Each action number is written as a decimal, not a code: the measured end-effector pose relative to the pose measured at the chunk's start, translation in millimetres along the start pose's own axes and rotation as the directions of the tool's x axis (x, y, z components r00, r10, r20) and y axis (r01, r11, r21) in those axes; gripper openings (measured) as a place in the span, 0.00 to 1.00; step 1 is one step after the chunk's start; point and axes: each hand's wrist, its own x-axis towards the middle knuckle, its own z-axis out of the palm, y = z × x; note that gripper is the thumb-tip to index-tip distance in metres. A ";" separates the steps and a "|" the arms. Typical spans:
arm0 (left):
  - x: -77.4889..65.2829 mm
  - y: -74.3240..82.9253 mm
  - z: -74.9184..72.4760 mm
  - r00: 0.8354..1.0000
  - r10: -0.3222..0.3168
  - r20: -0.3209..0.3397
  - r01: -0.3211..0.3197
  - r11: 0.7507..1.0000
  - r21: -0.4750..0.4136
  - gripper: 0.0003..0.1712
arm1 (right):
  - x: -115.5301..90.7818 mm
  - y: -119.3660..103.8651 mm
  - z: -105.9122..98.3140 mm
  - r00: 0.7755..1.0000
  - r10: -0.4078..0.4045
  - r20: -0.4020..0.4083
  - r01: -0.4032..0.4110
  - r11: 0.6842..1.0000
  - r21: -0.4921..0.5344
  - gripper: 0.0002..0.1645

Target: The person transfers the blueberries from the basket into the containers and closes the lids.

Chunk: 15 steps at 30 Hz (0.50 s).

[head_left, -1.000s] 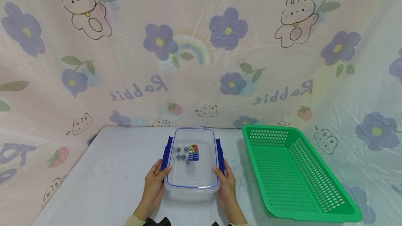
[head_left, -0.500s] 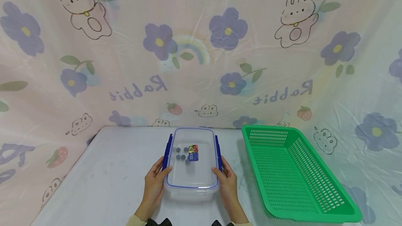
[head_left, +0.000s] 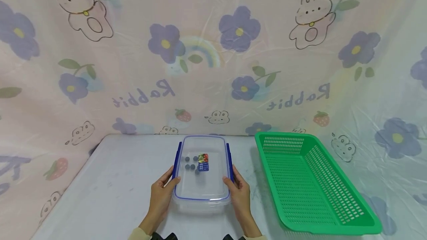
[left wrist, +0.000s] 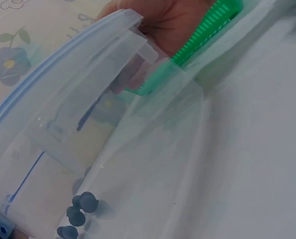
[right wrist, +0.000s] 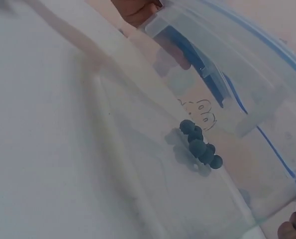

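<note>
A clear plastic food container with a blue-edged lid sits on the table before me. My left hand grips its left side, thumb on the lid edge and fingers at the blue left latch. On the opposite side, my right hand holds it the same way, by the right latch. Several small dark-blue balls, looking like blueberries, lie on the container's floor. A colourful label marks the lid. Both latches stand close along the sides, their lower ends partly hidden by the hands.
To the right stands a green plastic basket with slotted walls, nothing in it. The white table ends at a cloth curtain printed with rabbits and flowers.
The side latches, tilted outward a second ago, now lie nearer the container's walls, the right one most plainly. My fingers moved in with them. The head view has shifted slightly.
</note>
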 end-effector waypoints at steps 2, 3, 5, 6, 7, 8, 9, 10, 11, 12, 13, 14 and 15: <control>-0.6 -0.1 -2.3 1.000 -0.001 0.001 0.001 1.000 0.012 0.30 | -1.3 0.3 -0.3 1.000 -0.008 0.002 0.008 0.999 -0.033 0.37; -1.1 -0.2 -3.3 1.000 0.000 0.006 -0.001 1.000 0.012 0.30 | -1.6 0.4 -0.5 1.000 -0.012 0.006 0.012 0.999 -0.047 0.37; -2.2 0.5 -4.6 1.000 0.008 0.020 -0.008 1.000 0.027 0.29 | -2.1 0.1 -1.0 0.999 -0.026 0.019 0.027 0.997 -0.071 0.37; -2.6 0.9 -5.2 1.000 0.012 0.027 -0.013 0.999 0.036 0.29 | -2.4 -0.7 -1.3 0.999 -0.035 0.027 0.037 0.996 -0.080 0.36; -3.2 1.4 -5.7 0.999 0.013 0.033 -0.015 0.999 0.044 0.29 | -2.8 -1.6 -1.6 0.998 -0.047 0.035 0.050 0.995 -0.086 0.36; -3.8 2.1 -6.0 0.999 0.015 0.041 -0.017 0.998 0.055 0.28 | -3.0 -2.6 -1.9 0.997 -0.062 0.042 0.065 0.993 -0.096 0.35; -4.2 2.8 -6.4 0.999 0.019 0.047 -0.022 0.998 0.064 0.28 | -3.4 -3.5 -2.1 0.996 -0.073 0.050 0.078 0.992 -0.102 0.35; -4.6 3.4 -6.7 0.999 0.021 0.048 -0.025 0.997 0.076 0.28 | -3.9 -4.5 -2.2 0.995 -0.083 0.057 0.088 0.991 -0.105 0.34; -4.8 3.8 -7.0 0.998 0.024 0.051 -0.028 0.996 0.083 0.28 | -4.2 -5.4 -2.6 0.994 -0.091 0.061 0.098 0.989 -0.108 0.34; -5.1 4.5 -7.0 0.998 0.025 0.055 -0.029 0.996 0.085 0.28 | -4.7 -6.7 -2.9 0.993 -0.097 0.063 0.104 0.988 -0.112 0.34; -5.1 5.1 -7.0 0.998 0.027 0.061 -0.032 0.995 0.091 0.28 | -4.9 -7.3 -3.4 0.993 -0.102 0.061 0.109 0.987 -0.119 0.34; -5.0 5.9 -6.8 0.997 0.027 0.071 -0.034 0.994 0.101 0.28 | -5.0 -8.1 -3.9 0.993 -0.103 0.058 0.110 0.986 -0.129 0.34; -4.9 6.8 -6.6 0.996 0.026 0.081 -0.035 0.993 0.109 0.28 | -5.0 -8.9 -4.6 0.993 -0.101 0.056 0.108 0.985 -0.137 0.34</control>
